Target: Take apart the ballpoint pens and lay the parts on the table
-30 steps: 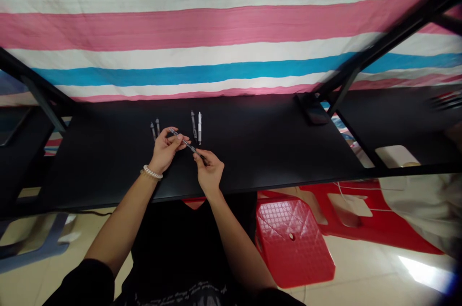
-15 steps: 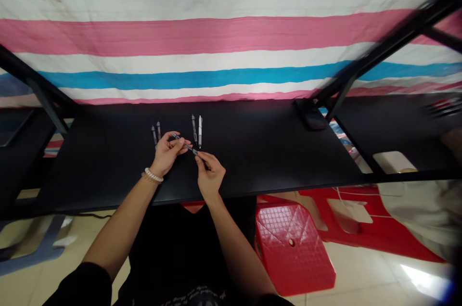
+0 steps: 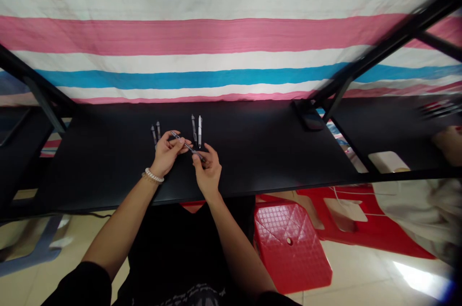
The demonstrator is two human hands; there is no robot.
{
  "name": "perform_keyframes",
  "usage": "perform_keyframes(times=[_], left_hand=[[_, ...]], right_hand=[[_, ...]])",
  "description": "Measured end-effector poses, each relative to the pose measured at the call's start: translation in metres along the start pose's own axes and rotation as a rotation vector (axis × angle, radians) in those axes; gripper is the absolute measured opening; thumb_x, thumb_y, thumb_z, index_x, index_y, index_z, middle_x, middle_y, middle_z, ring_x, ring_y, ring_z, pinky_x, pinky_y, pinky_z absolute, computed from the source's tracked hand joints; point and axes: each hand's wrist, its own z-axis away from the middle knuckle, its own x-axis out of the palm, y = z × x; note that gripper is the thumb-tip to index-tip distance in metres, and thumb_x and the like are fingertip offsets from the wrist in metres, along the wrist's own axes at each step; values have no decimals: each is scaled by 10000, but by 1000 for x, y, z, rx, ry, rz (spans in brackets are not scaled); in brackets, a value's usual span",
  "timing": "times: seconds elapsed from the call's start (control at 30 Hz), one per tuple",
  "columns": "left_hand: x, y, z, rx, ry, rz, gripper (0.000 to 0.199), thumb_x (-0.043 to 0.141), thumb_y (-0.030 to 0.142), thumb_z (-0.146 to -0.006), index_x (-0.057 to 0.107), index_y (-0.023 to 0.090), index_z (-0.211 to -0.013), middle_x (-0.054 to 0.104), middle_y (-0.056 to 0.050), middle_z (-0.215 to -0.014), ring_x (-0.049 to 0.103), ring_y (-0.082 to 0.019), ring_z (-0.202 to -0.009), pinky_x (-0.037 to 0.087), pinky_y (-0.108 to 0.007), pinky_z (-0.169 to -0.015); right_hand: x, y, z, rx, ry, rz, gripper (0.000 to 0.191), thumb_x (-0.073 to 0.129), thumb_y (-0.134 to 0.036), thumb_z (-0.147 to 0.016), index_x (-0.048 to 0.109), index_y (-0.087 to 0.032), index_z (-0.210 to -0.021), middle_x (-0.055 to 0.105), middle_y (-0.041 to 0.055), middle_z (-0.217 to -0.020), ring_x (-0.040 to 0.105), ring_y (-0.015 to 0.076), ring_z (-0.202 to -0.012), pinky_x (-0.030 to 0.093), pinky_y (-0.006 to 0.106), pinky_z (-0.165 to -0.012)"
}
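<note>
A slim dark pen point(image 3: 188, 146) slants between my two hands above the black table. My left hand point(image 3: 167, 153) pinches its upper left part between thumb and fingers. At its lower right end, my right hand point(image 3: 208, 169) grips it with the thumb against the fingers, the index finger raised. Just beyond my hands lie a dark pen point(image 3: 194, 126) and a white pen point(image 3: 199, 131), side by side. Two more dark pens point(image 3: 158, 129) rest to the left, partly hidden behind my left hand.
The black table point(image 3: 267, 152) ends at a striped cloth point(image 3: 231, 36). A black object point(image 3: 311, 116) lies by the right metal frame point(image 3: 361, 63). A red stool point(image 3: 290, 248) stands below the front edge. At the far right, another person's hand point(image 3: 447, 145) is near several pens point(image 3: 438, 106).
My right hand has shifted its hold on the pen, its index finger lifting and its thumb moving slightly left. My left hand and the pens on the table stay put.
</note>
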Motion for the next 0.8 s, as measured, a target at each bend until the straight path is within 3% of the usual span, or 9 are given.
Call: perform_keyframes(times=[0.1, 0.3, 0.43, 0.6, 0.8], left_hand=[[-1, 0, -1, 16, 28, 18, 530, 881, 383, -716, 520, 195, -1056, 788, -46, -842, 773, -158, -779, 610, -212, -677], [-2, 1, 0, -19, -39, -3, 519, 865, 381, -740, 526, 200, -1090, 789, -50, -871, 775, -166, -802, 615, -238, -708], [-1, 1, 2, -22, -71, -30, 512, 854, 375, -755, 525, 192, -1101, 789, -59, -875, 776, -175, -810, 620, -255, -728], [-1, 1, 3, 4, -80, -79, 732, 833, 387, -782, 426, 201, -1361, 796, -63, -910, 776, -168, -816, 618, -245, -726], [-2, 2, 3, 0, -88, -118, 670, 818, 390, -799, 507, 140, -1337, 795, -89, -906, 776, -182, -812, 631, -266, -736]], right_hand=[[0, 1, 0, -25, -16, -13, 328, 726, -439, -887, 697, -194, -1104, 776, 77, -990, 768, 202, -829, 654, 323, -730], [-1, -3, 0, 67, -48, -37, 344, 609, -497, -964, 706, -172, -902, 730, 28, -679, 707, 157, -553, 591, 250, -525], [-1, -4, 1, 63, -51, -32, 344, 617, -502, -963, 704, -172, -918, 724, 20, -677, 697, 142, -546, 570, 227, -519], [-1, -5, 0, 80, -101, 6, 404, 554, -551, -984, 683, -175, -913, 714, 14, -655, 682, 138, -519, 547, 220, -498], [-2, -4, 1, 82, -135, 48, 428, 510, -573, -1000, 658, -190, -881, 712, 11, -648, 680, 140, -512, 528, 217, -490]])
